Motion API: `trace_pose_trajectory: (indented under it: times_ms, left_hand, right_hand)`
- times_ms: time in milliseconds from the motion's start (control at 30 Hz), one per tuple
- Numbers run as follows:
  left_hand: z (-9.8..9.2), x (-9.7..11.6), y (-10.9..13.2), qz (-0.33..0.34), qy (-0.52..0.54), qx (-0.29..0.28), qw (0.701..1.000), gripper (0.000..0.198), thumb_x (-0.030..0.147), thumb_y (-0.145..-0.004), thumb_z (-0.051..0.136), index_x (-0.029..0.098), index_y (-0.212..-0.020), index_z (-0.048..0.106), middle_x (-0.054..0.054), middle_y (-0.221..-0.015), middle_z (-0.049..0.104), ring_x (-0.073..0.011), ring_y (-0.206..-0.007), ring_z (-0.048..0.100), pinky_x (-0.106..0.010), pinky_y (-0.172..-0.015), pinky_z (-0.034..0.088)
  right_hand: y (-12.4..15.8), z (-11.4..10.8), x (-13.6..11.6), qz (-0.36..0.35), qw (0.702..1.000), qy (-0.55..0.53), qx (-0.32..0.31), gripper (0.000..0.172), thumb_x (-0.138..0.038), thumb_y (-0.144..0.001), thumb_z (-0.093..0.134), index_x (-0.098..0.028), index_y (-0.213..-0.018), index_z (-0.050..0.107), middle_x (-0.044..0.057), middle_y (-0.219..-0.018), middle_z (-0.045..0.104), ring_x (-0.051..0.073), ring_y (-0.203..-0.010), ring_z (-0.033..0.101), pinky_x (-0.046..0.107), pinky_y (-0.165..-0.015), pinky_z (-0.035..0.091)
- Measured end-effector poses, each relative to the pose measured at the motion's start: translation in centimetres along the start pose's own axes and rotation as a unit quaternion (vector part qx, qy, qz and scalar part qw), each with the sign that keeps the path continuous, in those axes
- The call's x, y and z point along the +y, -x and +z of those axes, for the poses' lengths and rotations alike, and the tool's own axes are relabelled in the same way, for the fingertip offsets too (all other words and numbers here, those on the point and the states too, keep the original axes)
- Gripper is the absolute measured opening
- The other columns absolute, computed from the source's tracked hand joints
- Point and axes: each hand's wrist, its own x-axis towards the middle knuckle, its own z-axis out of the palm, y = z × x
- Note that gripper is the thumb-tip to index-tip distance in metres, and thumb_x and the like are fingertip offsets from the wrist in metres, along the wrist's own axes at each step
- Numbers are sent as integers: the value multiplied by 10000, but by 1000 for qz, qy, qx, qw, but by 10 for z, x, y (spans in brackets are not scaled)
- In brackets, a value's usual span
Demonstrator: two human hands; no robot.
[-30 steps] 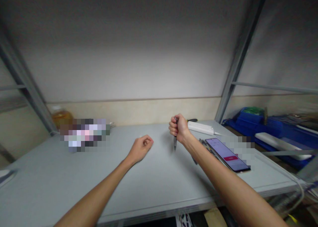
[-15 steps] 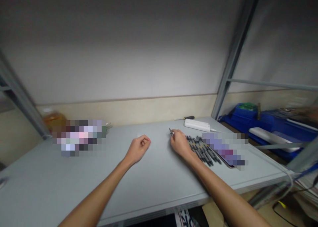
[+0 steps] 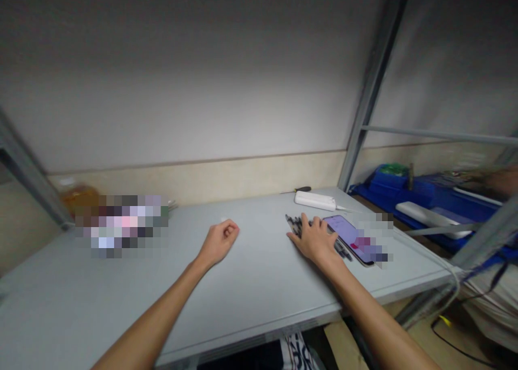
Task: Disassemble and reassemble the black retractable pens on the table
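Observation:
My right hand (image 3: 314, 240) lies flat with fingers stretched out on a row of several dark pens (image 3: 294, 224) on the grey table (image 3: 243, 294). The pens' far ends show beyond my fingers; the rest is hidden under the hand. My left hand (image 3: 220, 239) rests on the table to the left, fingers curled into a loose fist with nothing visible in it. A phone (image 3: 348, 232) with a lit screen lies just right of the pens.
A white oblong device (image 3: 315, 200) and a black-handled tool (image 3: 301, 189) lie at the back right. A blurred patch (image 3: 121, 224) and a yellowish bottle (image 3: 76, 197) sit at the back left. A metal upright (image 3: 364, 89) stands right; blue bins (image 3: 404, 192) lie beyond.
A second ago my right hand held one pen upright in a fist. It lowered the pen to the row and now lies open, flat on the pens. The view shifted right.

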Motion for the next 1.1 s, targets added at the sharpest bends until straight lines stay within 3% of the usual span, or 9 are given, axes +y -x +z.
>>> trace_pose_trajectory:
  times_ms: [167, 567, 833, 1100]
  left_hand:
    - [-1, 0, 0, 2, -15, 2, 1000, 207, 333, -751, 474, 153, -709, 566, 48, -530, 459, -95, -508, 420, -202, -506, 328]
    - [-2, 6, 1, 17, -18, -4, 1000, 193, 312, -758, 461, 156, -697, 555, 41, -542, 475, -95, -516, 434, -203, -513, 333]
    - [0, 5, 2, 23, -13, -7, 1000, 178, 295, -751, 467, 155, -681, 553, 44, -531, 470, -89, -502, 427, -196, -497, 323]
    - [0, 4, 2, 25, -29, -14, 999, 173, 287, -762, 459, 158, -685, 546, 45, -530, 470, -90, -501, 426, -197, -500, 327]
  right_hand:
    - [-4, 2, 10, 5, 1000, -13, -4, 686, -601, -761, 395, -222, -1325, 303, 179, -1234, 377, 356, -1124, 337, 535, -805, 311]
    - [-12, -8, 9, 46, 995, -46, -70, 756, -576, -687, 507, -152, -1283, 316, 210, -1197, 380, 387, -1146, 327, 537, -818, 315]
    - [-8, -8, -7, 10, 995, -55, -85, 556, -323, -795, 453, -99, -1281, 301, 223, -1191, 400, 361, -1111, 397, 445, -773, 402]
    - [-10, -16, -24, -60, 989, -53, -126, 517, -127, -738, 476, -64, -1230, 329, 222, -1026, 555, 315, -979, 547, 349, -712, 425]
